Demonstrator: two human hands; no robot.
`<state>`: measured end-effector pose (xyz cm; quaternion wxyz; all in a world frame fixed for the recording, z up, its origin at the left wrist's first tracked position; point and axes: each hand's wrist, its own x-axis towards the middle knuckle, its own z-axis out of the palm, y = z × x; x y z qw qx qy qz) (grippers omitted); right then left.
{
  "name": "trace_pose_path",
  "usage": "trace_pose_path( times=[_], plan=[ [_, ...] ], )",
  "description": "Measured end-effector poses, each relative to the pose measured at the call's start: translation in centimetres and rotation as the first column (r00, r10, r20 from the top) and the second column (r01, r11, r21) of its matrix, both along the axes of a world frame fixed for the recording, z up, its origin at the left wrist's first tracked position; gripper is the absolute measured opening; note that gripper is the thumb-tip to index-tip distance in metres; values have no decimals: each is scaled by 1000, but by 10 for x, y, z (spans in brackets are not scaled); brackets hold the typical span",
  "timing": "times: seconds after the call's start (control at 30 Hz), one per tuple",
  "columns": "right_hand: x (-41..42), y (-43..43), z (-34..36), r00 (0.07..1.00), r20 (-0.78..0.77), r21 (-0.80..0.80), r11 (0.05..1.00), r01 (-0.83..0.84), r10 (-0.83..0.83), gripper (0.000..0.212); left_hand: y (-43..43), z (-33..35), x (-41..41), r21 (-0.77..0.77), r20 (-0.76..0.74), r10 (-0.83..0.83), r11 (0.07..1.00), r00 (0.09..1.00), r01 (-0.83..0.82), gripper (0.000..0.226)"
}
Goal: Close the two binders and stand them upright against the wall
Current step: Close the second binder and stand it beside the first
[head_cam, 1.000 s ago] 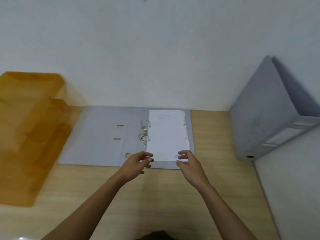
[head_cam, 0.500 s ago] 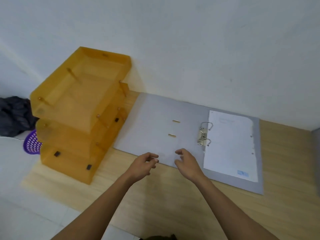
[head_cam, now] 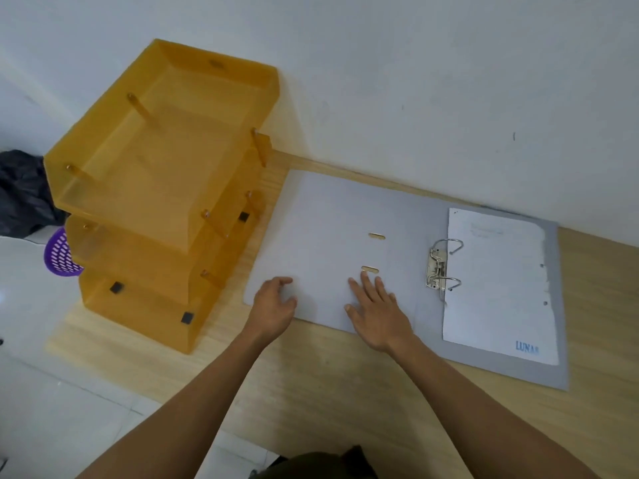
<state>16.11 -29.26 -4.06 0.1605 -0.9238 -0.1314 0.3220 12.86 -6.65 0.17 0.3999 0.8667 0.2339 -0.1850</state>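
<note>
A grey binder [head_cam: 332, 229] lies open and flat on the wooden desk, its far edge near the white wall [head_cam: 432, 81]. Its metal ring clip [head_cam: 441, 267] stands in the middle, with a white sheet [head_cam: 498, 281] on the right half. My left hand [head_cam: 275, 305] rests at the near left corner of the open left cover, fingers curled over the edge. My right hand [head_cam: 375, 312] lies flat on the same cover, fingers spread, just below the two metal slots. The second binder is out of view.
An orange three-tier letter tray [head_cam: 166, 188] stands on the desk just left of the binder, against the wall. Beyond the desk's left edge are a purple basket [head_cam: 58, 254] and a dark cloth [head_cam: 20, 195] on the white floor.
The view has swung left, so the upright grey binder at the right has left the frame. Both hands moved from the binder's spine area onto its left cover.
</note>
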Motion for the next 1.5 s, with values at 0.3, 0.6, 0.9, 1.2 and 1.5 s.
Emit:
trace_pose_path(
  times=[0.3,0.6,0.9,1.2,1.5],
  plan=[
    [-84,-53,20,974,15,147,964,223,-227,55,-13,-21,-6,112,31,130,985,991,-133,84],
    [-61,-1,22,971,-166,155,968,197,-171,64,8,1,-12,-241,-61,359,900,931,-363,53],
    [-51,31,77,931,-291,305,901,309,-220,67,36,74,-21,-641,-23,140,757,990,-122,51],
    [-50,64,142,931,-329,579,744,333,-161,71,-13,122,-11,-905,-22,269,403,963,-133,79],
    [-55,-17,191,862,-338,722,482,495,-379,75,-139,121,-1,-788,214,66,601,975,132,72]
  ],
)
